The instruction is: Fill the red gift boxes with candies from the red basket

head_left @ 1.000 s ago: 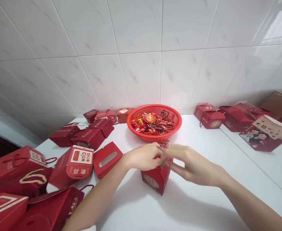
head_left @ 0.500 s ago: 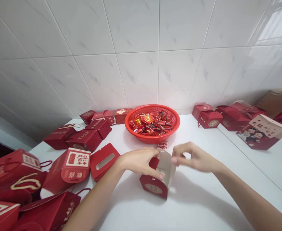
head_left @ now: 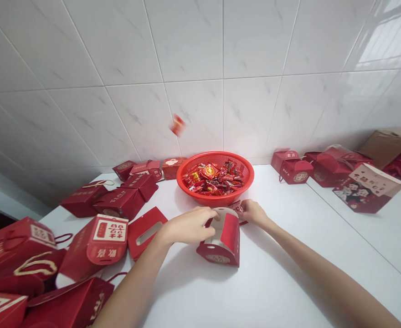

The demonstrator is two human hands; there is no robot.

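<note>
An open red gift box stands on the white table in front of the basket. My left hand is closed on its left upper edge, with fingers bent over the opening. Behind the box's right rear corner, my right hand has its fingers closed on a red and white printed piece, partly hidden. The red plastic basket of wrapped candies is just beyond both hands. A blurred red packet is in mid-air before the tiled wall, above the basket's left side.
Closed red boxes crowd the left side, with a flat red sleeve-like box beside my left forearm. More red boxes, a printed cartoon box and a brown carton are at the back right.
My right hand has moved from the box's right flap to the printed piece behind it. The box's right side now stands upright. A red packet has appeared in the air.
</note>
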